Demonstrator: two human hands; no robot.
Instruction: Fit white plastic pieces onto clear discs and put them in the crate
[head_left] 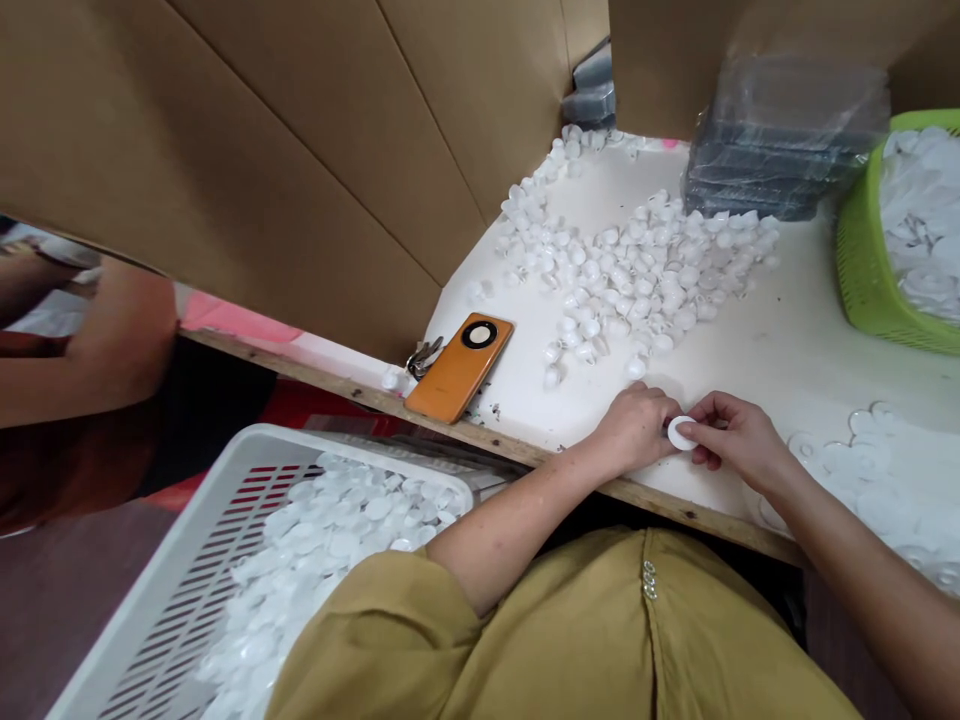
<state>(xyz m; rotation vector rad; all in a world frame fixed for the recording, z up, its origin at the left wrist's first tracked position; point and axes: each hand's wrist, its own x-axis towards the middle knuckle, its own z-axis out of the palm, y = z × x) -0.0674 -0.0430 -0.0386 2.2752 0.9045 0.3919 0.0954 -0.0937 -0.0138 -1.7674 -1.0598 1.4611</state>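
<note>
Near the front edge of the white tabletop, my right hand [735, 438] pinches a small round white plastic disc [681, 433] between thumb and fingers. My left hand [637, 425] is closed right beside it, touching or nearly touching the disc's left side. What its curled fingers hold, if anything, is hidden. Beyond my hands lies a loose heap of small white plastic caps [637, 270]. Flat, thin white discs [870, 470] are spread on the table to the right of my right hand.
An orange phone [459, 370] lies by keys [424, 357] at the table edge. Cardboard panels [322, 130] wall the left and back. A green basket [862, 260] and plastic-wrapped stack [780, 140] stand right. A white crate [247, 450] of white pieces sits lower left, near another person's arm [112, 340].
</note>
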